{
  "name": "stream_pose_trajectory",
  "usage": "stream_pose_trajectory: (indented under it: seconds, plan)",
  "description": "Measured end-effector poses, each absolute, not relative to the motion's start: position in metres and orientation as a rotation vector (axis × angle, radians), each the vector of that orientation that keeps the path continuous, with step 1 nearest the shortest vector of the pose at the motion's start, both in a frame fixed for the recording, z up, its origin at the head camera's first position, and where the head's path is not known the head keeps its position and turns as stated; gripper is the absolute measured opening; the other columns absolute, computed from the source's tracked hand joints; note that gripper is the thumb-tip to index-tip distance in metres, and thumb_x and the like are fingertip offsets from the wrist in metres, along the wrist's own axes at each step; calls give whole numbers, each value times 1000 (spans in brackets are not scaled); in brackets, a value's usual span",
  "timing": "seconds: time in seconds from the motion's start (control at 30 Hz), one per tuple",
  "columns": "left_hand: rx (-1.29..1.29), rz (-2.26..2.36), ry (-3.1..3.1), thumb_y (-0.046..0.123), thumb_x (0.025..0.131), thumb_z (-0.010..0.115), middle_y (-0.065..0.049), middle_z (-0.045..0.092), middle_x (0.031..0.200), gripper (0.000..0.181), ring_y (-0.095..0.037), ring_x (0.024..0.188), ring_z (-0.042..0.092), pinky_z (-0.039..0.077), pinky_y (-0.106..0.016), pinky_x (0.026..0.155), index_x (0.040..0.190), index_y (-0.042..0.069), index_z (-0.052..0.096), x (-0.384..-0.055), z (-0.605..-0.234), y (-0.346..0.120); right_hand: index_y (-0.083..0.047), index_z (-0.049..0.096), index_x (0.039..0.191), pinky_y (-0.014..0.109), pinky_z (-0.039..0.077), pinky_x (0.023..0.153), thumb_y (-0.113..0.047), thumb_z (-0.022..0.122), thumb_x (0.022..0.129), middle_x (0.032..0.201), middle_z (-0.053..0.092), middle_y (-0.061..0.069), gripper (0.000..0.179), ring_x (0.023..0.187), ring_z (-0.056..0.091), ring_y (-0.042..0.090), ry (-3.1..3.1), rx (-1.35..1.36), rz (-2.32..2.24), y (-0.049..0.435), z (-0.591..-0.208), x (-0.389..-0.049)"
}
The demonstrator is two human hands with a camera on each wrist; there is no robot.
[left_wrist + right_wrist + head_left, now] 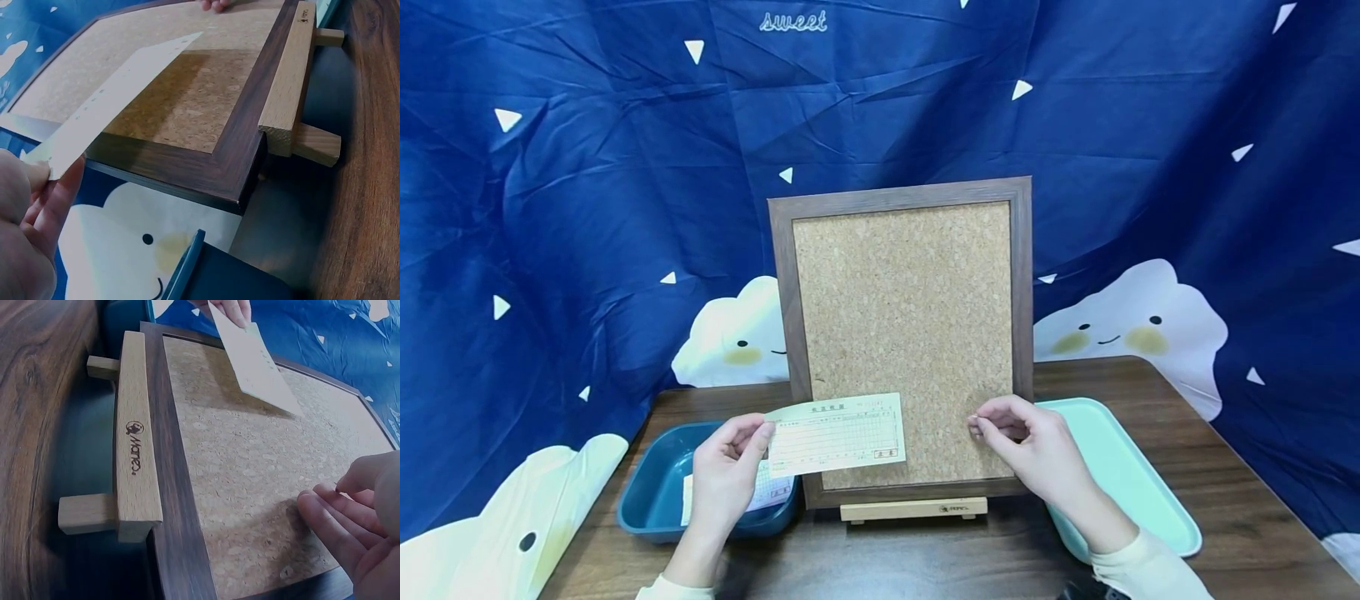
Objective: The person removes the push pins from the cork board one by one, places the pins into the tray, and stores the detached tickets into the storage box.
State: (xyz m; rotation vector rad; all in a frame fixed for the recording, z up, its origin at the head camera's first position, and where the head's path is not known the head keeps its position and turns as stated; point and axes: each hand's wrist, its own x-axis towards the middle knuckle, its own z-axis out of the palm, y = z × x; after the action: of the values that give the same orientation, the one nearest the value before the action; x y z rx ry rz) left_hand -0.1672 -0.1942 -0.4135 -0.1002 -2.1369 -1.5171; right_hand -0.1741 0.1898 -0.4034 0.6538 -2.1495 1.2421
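My left hand (pixel 727 462) pinches the left end of a pale green-white receipt slip (pixel 838 435), printed with a ruled table and a small red box. The slip stands in front of the lower left of a framed cork board (pixel 910 317); in the left wrist view it tilts away from the cork (pixel 187 94). My right hand (pixel 1037 442) is at the lower right of the board, thumb and fingertips together. Between them shows a tiny pin-like thing (pixel 338 488), mostly hidden by the fingers.
The board rests on a wooden stand (pixel 913 509). At left, a blue bin (pixel 655 500) holds more paper slips (pixel 771 487). A mint-green tray (pixel 1138 483) lies at right on the brown table (pixel 1247 508). A blue curtain (pixel 880 108) hangs behind.
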Motion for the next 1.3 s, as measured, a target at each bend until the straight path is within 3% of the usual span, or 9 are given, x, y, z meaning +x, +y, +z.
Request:
stream_pose_trajectory:
  seconds: [0.27, 0.77, 1.03, 1.3]
  plan:
    - [-44, -1545, -2156, 8, 101, 76, -22, 81, 106, 18, 3, 78, 72, 59, -14, 71, 117, -1, 78, -167, -412, -199, -4, 77, 96, 12, 59, 71, 13, 78, 89, 84, 81, 10, 19, 80, 75, -3, -2114, 673, 1251, 194, -402, -173]
    - [7, -1498, -2144, 9, 102, 76, -20, 81, 103, 18, 2, 77, 73, 60, -14, 73, 116, -1, 79, -165, -411, -206, -6, 76, 96, 11, 59, 73, 17, 77, 87, 88, 82, 8, 25, 83, 74, -7, -2132, 639, 1218, 206, -402, -172]
    - [41, -1501, -2139, 8, 101, 76, -11, 81, 97, 15, -1, 76, 73, 60, -15, 72, 114, 0, 79, -163, -412, -212, -3, 76, 97, 10, 58, 75, 19, 77, 85, 89, 82, 10, 25, 85, 72, -12, -2144, 620, 1194, 213, -402, -171]
    - [77, -1495, -2128, 10, 102, 75, 14, 76, 88, 15, 0, 76, 71, 58, -13, 72, 114, 0, 79, -161, -412, -218, -4, 78, 97, 9, 58, 77, 18, 79, 85, 89, 82, 11, 26, 85, 71, -14, -2141, 599, 1185, 218, -401, -170]
